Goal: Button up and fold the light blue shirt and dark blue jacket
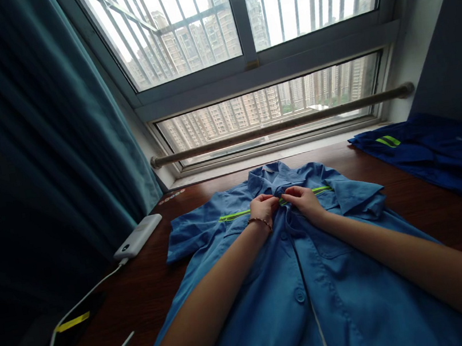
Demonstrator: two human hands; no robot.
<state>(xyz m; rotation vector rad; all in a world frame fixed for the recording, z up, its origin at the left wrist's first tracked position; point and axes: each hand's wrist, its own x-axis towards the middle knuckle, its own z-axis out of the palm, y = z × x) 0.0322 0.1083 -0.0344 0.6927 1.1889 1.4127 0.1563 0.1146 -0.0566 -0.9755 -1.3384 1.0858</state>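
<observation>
A blue short-sleeved work shirt (271,300) with yellow-green strips across the chest lies spread on the dark wooden surface, collar toward the window. My left hand (264,207) pinches one edge of its front placket at chest height; a beaded bracelet circles that wrist. Close beside it, my right hand (302,200) pinches the other front edge, fingertips almost meeting the left ones. Whether a button is between the fingers is hidden. Lower down, the front edges lie side by side, and a blue button (299,295) shows on the left one.
A darker blue garment (436,151) with a yellow-green strip lies at the right. On the left are a white power strip (139,237), its white cable (88,292) with a yellow tag, and a teal curtain (85,102). A rail (285,127) crosses the window.
</observation>
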